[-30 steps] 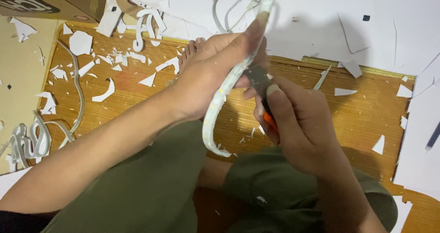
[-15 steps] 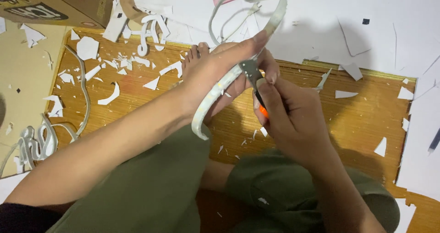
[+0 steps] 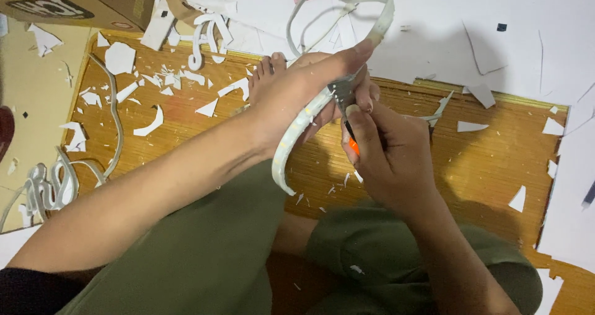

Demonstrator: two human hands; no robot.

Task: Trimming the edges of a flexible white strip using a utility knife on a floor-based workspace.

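left hand (image 3: 297,98): my grip was wrapped around the curvy white foam strip (image 3: 296,142), up over my lap
right hand (image 3: 384,154): clenched on an orange cutter (image 3: 352,142), blade against the strip
floor: bamboo mat (image 3: 483,160), white scraps (image 3: 149,123) all over

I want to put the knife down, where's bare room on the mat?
Free: the mat right of the right hand, between a few scraps. Crowded: upper left, strewn with white offcuts beside the left hand.
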